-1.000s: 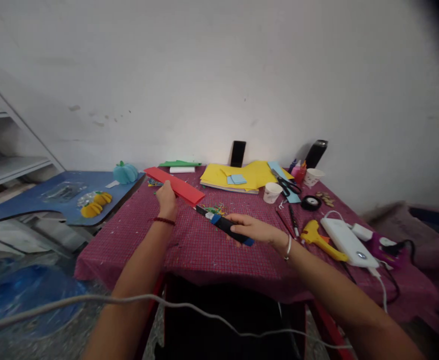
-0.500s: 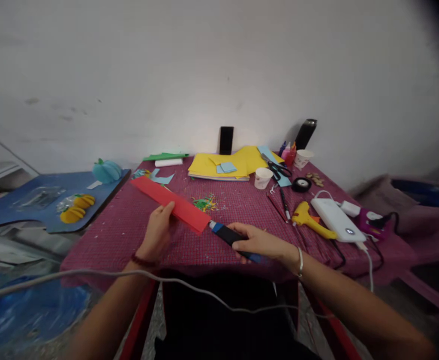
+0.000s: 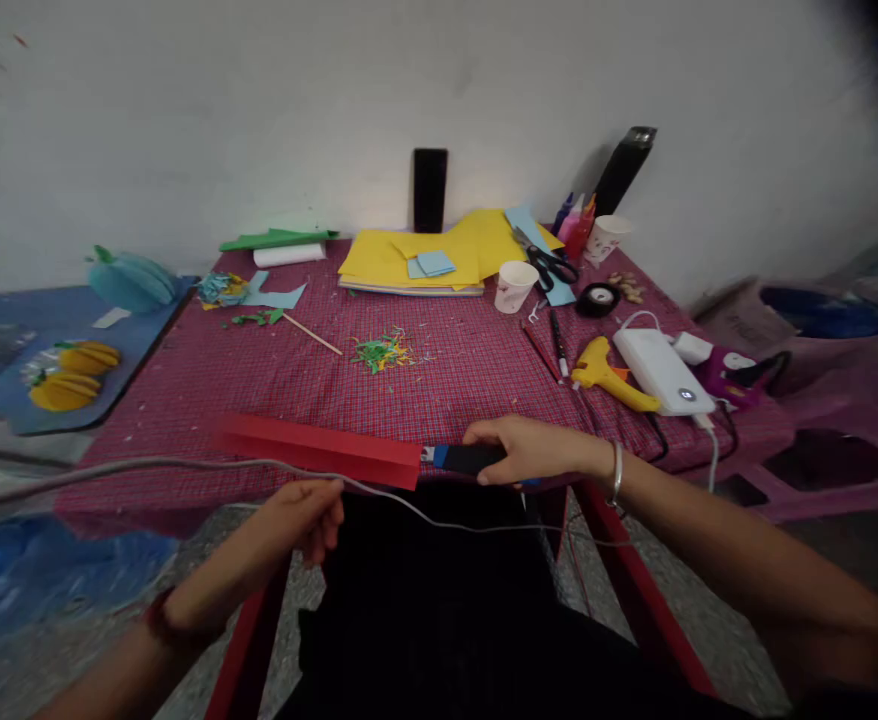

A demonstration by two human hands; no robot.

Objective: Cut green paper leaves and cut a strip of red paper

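Observation:
My right hand (image 3: 525, 450) is closed around the black and blue handle (image 3: 473, 460) of a knife. Only a short silvery piece shows ahead of the handle; the rest is hidden in the fold of a long red paper strip (image 3: 334, 447). The strip lies nearly level along the table's front edge, its left end blurred. Below it is my left hand (image 3: 308, 515), apart from the paper, fingers loosely curled and holding nothing I can see. A grey cable (image 3: 390, 500) crosses by the left fingertips.
Paper shreds (image 3: 381, 352) and a thin stick (image 3: 311, 333) lie mid-table. Yellow sheets (image 3: 379, 258), scissors (image 3: 548, 262) and a paper cup (image 3: 515, 287) stand behind. A yellow glue gun (image 3: 608, 375) and white power bank (image 3: 662, 370) occupy the right. Paper pumpkins (image 3: 71, 375) sit at left.
My left hand has let go of the red paper and dropped down and left. The strip and knife have turned from slanting to nearly level and come closer to me. The view has tilted down.

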